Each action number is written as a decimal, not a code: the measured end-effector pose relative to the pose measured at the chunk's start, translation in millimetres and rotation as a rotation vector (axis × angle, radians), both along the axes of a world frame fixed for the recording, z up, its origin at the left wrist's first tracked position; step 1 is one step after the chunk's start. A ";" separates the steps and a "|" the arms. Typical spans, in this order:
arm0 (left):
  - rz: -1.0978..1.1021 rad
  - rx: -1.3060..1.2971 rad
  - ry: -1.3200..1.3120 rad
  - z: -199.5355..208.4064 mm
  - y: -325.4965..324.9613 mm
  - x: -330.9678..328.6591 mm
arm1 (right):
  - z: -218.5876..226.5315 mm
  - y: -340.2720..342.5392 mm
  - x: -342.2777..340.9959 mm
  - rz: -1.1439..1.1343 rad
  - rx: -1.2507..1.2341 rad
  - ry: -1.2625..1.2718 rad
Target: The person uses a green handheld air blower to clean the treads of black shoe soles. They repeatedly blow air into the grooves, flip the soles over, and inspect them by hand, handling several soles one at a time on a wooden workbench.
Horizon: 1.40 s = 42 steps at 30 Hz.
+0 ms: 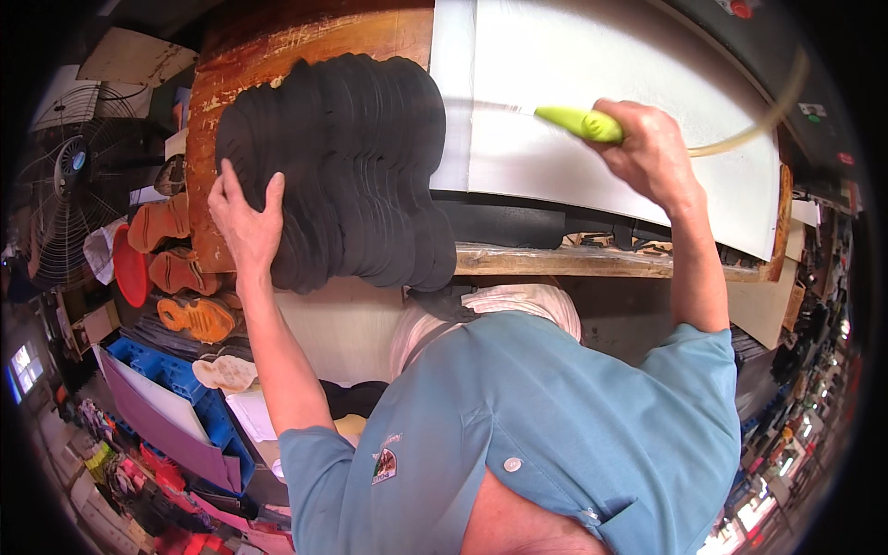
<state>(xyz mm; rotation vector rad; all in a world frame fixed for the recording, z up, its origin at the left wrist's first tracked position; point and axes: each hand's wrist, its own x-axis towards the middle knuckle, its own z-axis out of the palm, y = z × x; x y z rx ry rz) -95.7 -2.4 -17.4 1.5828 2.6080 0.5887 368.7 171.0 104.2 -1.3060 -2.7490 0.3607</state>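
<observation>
Black sole-shaped sheets (356, 171) lie fanned out in overlapping rows, like insoles, at the left of the work table. My left hand (248, 222) rests against their left end, fingers and thumb spread apart. In my right hand (652, 148), raised over the white board, is a brush with a bright green handle (581, 123). Its pale bristles point left toward the sheets but do not touch them. A yellowish hose (754, 129) runs from behind that hand up to the right. Some bristle detail is smeared by motion.
A white board (629, 55) covers the table's right side, beside worn brown wood (250, 55). Under the board is a shelf ledge (555, 262) with dark scraps. At left stand a fan (69, 166), orange sole pieces (199, 319) and a blue crate (157, 365).
</observation>
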 end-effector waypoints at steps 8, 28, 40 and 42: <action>-0.012 -0.032 -0.122 -23.6 -0.5 -13.3 | 15.7 -9.2 14.7 0.034 -0.141 -0.107; -0.077 0.023 -0.145 -25.1 9.8 -50.2 | -19.3 -13.2 -65.1 0.211 -0.132 0.026; -0.074 0.028 -0.177 -21.1 21.0 -70.6 | -37.7 21.8 -120.1 0.358 -0.046 -0.036; -0.076 0.048 -0.171 -23.6 23.1 -72.6 | -37.8 21.9 -122.1 0.256 -0.100 0.184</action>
